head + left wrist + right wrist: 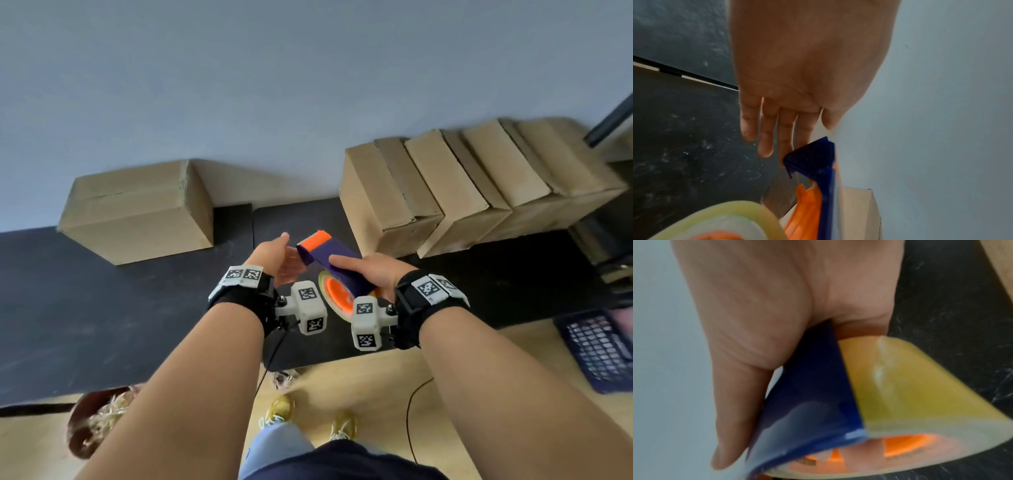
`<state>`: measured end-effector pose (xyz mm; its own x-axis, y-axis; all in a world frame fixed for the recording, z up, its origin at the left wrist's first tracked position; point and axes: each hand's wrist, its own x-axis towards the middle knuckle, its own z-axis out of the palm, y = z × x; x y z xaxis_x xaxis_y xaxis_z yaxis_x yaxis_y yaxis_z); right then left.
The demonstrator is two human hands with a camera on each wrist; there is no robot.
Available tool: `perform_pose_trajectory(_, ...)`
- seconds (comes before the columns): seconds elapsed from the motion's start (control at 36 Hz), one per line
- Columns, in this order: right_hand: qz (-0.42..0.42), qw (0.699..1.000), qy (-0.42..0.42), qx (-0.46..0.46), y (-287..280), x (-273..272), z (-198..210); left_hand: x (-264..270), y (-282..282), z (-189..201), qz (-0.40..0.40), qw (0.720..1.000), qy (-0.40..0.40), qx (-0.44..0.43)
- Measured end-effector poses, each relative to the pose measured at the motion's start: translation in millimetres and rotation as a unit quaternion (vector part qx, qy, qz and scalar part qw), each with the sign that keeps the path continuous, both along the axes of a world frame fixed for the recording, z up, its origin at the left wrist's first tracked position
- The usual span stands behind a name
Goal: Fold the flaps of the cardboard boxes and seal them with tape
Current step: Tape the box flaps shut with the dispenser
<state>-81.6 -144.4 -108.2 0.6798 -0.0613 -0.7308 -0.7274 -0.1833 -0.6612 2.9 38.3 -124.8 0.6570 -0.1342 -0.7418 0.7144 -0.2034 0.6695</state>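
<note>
My right hand [368, 272] grips a tape dispenser [334, 262] from above; it has a blue body, an orange cutter and a yellowish tape roll [337, 294] on an orange hub. In the right wrist view my right hand [756, 337] is wrapped round the blue dispenser [807, 394] beside the tape roll [910, 386]. My left hand [284, 257] is open, its straight fingers [764, 138] reaching the nose of the dispenser [812, 159]. One closed cardboard box [137, 212] stands at the back left. A row of cardboard boxes [445, 192] leans together at the back right.
Dark floor mats [85, 308] lie under the boxes, against a pale wall [308, 85]. A blue plastic basket [596, 349] sits at the right. A brown bowl of shreds [99, 418] is at the lower left. A black cable [411, 411] crosses the wooden floor by my feet.
</note>
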Motion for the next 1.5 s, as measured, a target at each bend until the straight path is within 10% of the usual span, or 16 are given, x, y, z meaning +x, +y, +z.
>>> perform_pose_trajectory(0.47, -0.043, 0.998, -0.044, 0.03, 11, 12, 5, 25, 3, 29, -0.052, 0.993, -0.09, 0.058)
perform_pose_trajectory(0.64, -0.064, 0.996, -0.059, -0.005, 9, 12, 19, 44, -7, 39, -0.214, 0.919, -0.219, 0.248)
perform_pose_trajectory(0.94, -0.039, 0.993, -0.06, -0.092, -25, -11, 33, 47, -41, 51, -0.169, 0.902, -0.326, 0.228)
perform_pose_trajectory(1.19, -0.117, 0.985, -0.093, -0.082, -33, -15, 25, 41, -74, 87, -0.308, 0.734, -0.519, 0.311)
perform_pose_trajectory(1.39, -0.102, 0.988, -0.1, -0.058, -41, -16, 24, 50, -76, 94, -0.234, 0.848, -0.372, 0.295)
perform_pose_trajectory(1.5, -0.093, 0.99, -0.107, -0.022, -40, -16, 27, 53, -70, 90, -0.247, 0.844, -0.324, 0.349)
